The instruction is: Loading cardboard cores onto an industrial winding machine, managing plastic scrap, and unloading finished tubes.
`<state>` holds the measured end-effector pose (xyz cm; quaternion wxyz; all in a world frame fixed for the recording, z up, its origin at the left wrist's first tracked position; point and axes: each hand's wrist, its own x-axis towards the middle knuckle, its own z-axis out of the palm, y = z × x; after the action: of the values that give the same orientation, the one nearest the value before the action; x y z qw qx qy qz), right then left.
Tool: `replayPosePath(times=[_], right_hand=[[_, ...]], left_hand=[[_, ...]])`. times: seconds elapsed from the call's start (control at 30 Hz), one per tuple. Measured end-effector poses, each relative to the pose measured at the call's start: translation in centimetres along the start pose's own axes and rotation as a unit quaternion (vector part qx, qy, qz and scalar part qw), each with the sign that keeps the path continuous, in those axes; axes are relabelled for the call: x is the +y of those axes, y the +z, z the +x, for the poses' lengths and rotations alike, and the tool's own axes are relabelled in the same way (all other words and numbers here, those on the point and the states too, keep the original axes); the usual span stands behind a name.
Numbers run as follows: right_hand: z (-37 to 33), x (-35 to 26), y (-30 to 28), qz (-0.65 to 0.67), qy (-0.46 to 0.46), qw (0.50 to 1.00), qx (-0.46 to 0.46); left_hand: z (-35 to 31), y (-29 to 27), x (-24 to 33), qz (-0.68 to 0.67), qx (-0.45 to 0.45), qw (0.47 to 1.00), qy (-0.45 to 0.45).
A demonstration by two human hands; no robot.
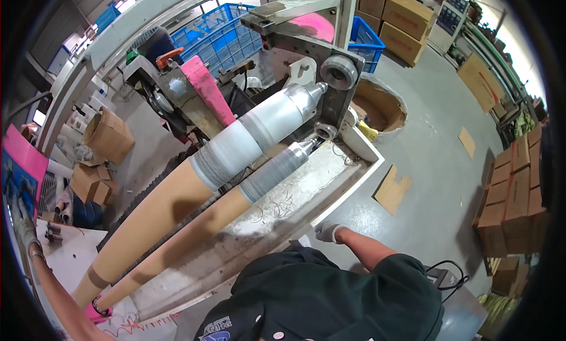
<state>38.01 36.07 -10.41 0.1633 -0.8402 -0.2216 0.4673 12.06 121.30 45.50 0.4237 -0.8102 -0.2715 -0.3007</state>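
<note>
At the far left, my left hand (25,226) wears a pale glove and reaches up to a blue panel (22,185) with dark knobs, set in a pink housing. Its fingers look stretched out against the panel, though the picture's rim squeezes them. My right hand (329,231), also gloved, is curled closed beside the outer edge of a white machine trough (289,214); nothing shows in it. Between my arms lie a thick tan roller (153,217) and a thinner tan roller (188,226), side by side. Both have grey-white wrapped upper ends and metal tips at an end bracket (339,96).
A pink-covered machine carriage (206,87) stands behind the rollers. Blue crates (218,37) are farther back. Stacked cartons (513,193) line the right side, and a flat cardboard piece (392,190) lies on the floor. Loose dark threads lie in the trough.
</note>
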Motion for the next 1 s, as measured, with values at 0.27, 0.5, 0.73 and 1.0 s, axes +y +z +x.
replayPosePath(times=[0.27,0.5,0.73,1.0], right_hand=[[-0.6,-1.2,-2.2,0.083,0.03,0.996,0.007],[0.6,0.7,-0.5,0.105,0.042,0.994,-0.002],[1.9,1.2,0.4,0.076,0.03,0.997,-0.003],[1.8,1.2,0.3,0.093,0.048,0.994,-0.015]], left_hand=[[-0.1,-5.7,4.1,0.102,-0.035,0.992,0.067],[1.8,-7.8,7.3,-0.124,0.012,0.991,-0.055],[-1.5,-4.6,9.9,-0.076,0.032,0.993,-0.079],[0.9,-7.3,9.6,-0.122,0.006,0.992,-0.02]])
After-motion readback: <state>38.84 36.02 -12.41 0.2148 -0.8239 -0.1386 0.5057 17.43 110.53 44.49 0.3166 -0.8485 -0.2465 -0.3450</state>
